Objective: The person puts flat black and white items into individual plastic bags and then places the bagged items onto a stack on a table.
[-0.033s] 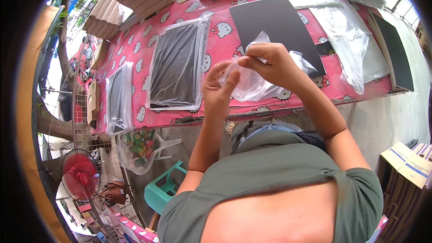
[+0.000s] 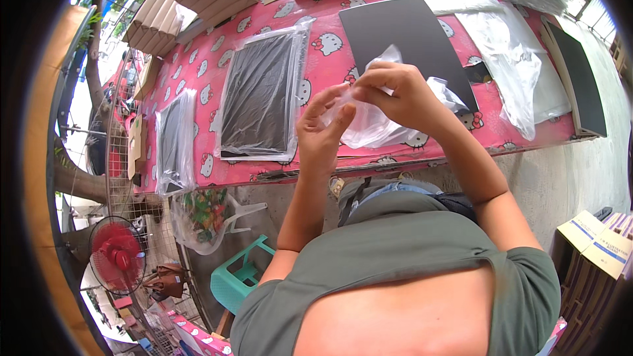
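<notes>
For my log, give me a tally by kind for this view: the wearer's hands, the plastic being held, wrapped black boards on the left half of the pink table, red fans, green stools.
Hands: 2
Held plastic: 1
Wrapped black boards: 2
Red fan: 1
Green stool: 1
Total: 7

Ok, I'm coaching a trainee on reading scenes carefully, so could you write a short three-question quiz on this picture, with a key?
1. What is the right hand pinching?
2. True or false: the red fan is left of the green stool in the picture.
3. The larger wrapped black panel lies on a table cover whose main colour is: A) blue, B) pink, C) yellow.

Key: 1. Clear plastic; 2. True; 3. B.
</notes>
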`<state>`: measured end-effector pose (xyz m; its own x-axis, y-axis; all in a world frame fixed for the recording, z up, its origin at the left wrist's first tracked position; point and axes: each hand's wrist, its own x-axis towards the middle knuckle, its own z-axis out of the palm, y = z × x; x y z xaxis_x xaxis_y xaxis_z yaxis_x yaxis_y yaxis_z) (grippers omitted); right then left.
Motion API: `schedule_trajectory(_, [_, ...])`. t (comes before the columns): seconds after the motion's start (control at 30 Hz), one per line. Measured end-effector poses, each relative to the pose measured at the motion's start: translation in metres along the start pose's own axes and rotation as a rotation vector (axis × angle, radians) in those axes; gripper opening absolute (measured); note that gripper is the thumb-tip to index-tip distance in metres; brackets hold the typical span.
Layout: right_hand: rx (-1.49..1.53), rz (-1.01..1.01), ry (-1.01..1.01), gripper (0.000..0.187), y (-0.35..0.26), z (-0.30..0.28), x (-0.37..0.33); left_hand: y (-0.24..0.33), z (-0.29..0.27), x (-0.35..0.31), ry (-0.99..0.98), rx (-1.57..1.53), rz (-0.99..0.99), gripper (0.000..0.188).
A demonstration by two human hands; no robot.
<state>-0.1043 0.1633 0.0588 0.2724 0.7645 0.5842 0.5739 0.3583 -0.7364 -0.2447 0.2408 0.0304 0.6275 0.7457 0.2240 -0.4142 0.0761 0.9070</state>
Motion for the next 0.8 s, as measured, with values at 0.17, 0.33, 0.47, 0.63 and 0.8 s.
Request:
schedule_trajectory(0.17, [-0.101, 0.177, 0.057, 0.011, -0.014, -0.003, -0.002, 0.000, -0.003, 0.009, 0.083, -0.110, 0.123, 0.012])
schedule_trajectory(0.33, [-0.215, 0.105, 0.194, 0.015, -0.011, -0.001, -0.011, -0.003, 0.000, -0.003, 0.223, -0.242, -0.008, 0.010])
schedule_trajectory(0.47, [-0.229, 0.231, 0.139, 0.011, -0.032, 0.007, -0.022, 0.019, 0.003, -0.008, 0.255, -0.390, -0.114, 0.014])
schedule_trajectory(0.63, [-0.117, 0.058, 0.309, 0.009, -0.025, -0.003, -0.020, 0.035, -0.004, -0.017, -0.116, -0.470, -0.278, 0.014])
schedule_trajectory(0.8, [0.792, 0.565, -0.038, 0.019, -0.037, -0.026, -0.034, 0.030, -0.008, -0.030, -0.393, -0.136, -0.505, 0.011])
